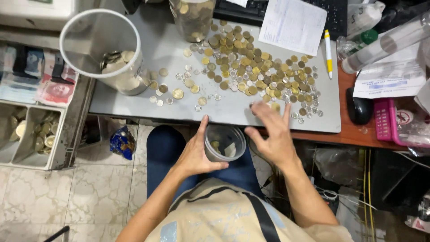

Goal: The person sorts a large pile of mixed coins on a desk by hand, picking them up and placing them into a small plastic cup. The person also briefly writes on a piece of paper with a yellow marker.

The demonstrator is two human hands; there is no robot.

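Many coins (251, 67) spread on grey tabletop (224, 110) | left hand (195, 152) grasps small clear cup (224, 142) below near edge | right hand (273, 134) released, fingers spread, blurred, just right of cup

Coins (251, 71) lie on the mat (233, 110), a tub (105, 51) left, a pen (328, 54) right.
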